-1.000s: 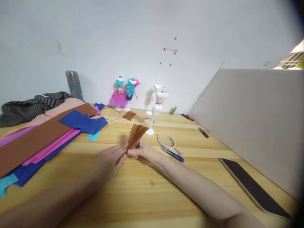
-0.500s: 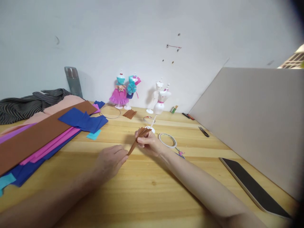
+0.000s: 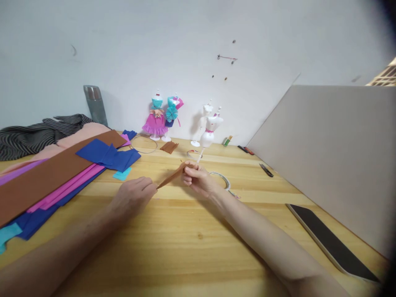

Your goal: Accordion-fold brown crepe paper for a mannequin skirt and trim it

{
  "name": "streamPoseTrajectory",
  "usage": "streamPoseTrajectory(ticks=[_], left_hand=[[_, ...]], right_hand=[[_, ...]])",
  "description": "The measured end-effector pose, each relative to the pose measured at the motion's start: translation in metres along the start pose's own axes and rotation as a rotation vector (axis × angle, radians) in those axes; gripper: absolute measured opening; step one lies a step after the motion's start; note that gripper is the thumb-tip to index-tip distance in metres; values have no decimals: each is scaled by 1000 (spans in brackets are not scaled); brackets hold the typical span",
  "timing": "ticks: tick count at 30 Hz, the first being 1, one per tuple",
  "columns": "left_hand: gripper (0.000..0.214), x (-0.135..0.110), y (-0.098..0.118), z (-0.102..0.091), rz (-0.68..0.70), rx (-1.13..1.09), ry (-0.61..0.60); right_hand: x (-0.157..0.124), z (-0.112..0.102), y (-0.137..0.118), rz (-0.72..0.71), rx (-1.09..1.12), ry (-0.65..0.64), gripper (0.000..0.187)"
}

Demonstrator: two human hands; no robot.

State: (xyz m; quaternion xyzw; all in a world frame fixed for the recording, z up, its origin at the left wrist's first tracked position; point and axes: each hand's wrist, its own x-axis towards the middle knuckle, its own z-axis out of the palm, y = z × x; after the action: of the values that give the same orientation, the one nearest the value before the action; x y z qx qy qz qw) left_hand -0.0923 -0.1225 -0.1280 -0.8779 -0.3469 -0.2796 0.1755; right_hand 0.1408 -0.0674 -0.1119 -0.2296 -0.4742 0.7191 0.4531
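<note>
I held the pleated brown paper strip [image 3: 171, 178] squeezed flat just above the wooden worktop [image 3: 185, 247], my left hand [image 3: 131, 198] pinching its near tip, my right hand [image 3: 198, 178] gripping the far end. Binding that gathered end probably needed a firm, steady pinch.
</note>
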Motion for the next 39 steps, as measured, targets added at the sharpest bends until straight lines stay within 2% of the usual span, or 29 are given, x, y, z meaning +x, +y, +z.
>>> streamPoseTrajectory(ticks=[4, 12, 16, 19, 22, 25, 31, 35, 37, 39], left_hand=[[24, -1, 6, 5, -243, -137, 35], [17, 2, 28, 7, -685, -688, 11], [21, 6, 32, 3, -972, -1186, -1], [26, 7, 31, -1, -1115, -1461, 27], [32, 8, 30, -2, -1173, -1684, 69], [34, 8, 30, -2, -1170, -1825, 66], [33, 7, 27, 2, -1166, -1906, 80], [37, 5, 24, 8, -1194, -1812, 104], [37, 5, 22, 10, -1181, -1765, 117], [38, 5, 20, 12, -1175, -1747, 106]], right_hand=[[0, 1, 9, 18, -1, 6, 32], [-17, 30, 34, 163, -154, -168, 34], [-22, 34, 40, 180, -218, -74, 35], [-23, 33, 44, 194, -256, -17, 37], [-24, 33, 47, 199, -243, 19, 43], [-25, 34, 49, 179, -208, 26, 48], [-25, 34, 50, 189, -275, -19, 46], [-22, 34, 42, 191, -630, -47, 25], [-21, 34, 29, 164, -928, -118, 13], [-21, 33, 11, 106, -1325, -178, 7]])
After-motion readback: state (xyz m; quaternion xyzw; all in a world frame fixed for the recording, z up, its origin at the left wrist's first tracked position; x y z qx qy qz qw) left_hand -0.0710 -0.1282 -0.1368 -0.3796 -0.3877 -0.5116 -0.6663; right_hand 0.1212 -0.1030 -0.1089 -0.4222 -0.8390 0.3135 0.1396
